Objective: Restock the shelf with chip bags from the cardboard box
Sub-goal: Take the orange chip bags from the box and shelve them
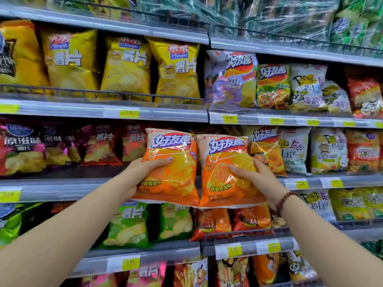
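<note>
Two bags, side by side before the shelf (62, 192): left hand (143, 175) grips one orange chip bag (172, 146), right hand (259, 179) grips the second orange chip bag (224, 154).

Both arms reach forward and up, forearms bare. Left hand (143, 175) grips the left orange bag (172, 148), thumb across its front. Right hand (257, 179) holds the right orange bag (223, 146) the same way, beaded bracelet (286, 200) on that wrist.
</note>
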A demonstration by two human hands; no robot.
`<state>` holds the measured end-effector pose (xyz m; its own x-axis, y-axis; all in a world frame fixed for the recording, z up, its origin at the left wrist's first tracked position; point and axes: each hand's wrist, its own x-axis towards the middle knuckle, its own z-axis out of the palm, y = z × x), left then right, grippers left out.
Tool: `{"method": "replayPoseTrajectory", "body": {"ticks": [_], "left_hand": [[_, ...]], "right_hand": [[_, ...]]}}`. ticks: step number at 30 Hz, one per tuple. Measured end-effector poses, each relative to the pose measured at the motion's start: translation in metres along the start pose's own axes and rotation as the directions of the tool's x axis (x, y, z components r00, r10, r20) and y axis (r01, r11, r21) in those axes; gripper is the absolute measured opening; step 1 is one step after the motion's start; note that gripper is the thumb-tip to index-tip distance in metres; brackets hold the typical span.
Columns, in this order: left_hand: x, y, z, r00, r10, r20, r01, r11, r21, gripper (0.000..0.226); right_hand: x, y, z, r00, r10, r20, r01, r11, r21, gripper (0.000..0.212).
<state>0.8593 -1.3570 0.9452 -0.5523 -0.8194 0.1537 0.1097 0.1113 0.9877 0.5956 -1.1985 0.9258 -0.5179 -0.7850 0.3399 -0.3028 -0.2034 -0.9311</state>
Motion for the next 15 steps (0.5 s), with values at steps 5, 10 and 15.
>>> {"method": "replayPoseTrajectory", "body": {"ticks": [5, 10, 15], "left_hand": [[0.026, 0.002, -0.013, 1.000, -0.014, 0.000, 0.014, 1.000, -0.004, 0.081], [0.045, -0.002, -0.017, 1.000, -0.030, 0.006, 0.030, 1.000, 0.003, 0.072], [0.071, 0.006, -0.008, 0.997, -0.068, -0.028, 0.068, 0.998, -0.001, 0.054]], "right_hand": [[0.035, 0.000, -0.007, 0.992, 0.117, 0.043, -0.117, 0.993, 0.000, 0.070], [0.082, -0.016, -0.006, 0.987, 0.160, 0.032, -0.160, 0.987, 0.007, 0.051], [0.139, -0.011, 0.015, 0.982, 0.188, 0.019, -0.188, 0.982, -0.022, 0.100]]}}
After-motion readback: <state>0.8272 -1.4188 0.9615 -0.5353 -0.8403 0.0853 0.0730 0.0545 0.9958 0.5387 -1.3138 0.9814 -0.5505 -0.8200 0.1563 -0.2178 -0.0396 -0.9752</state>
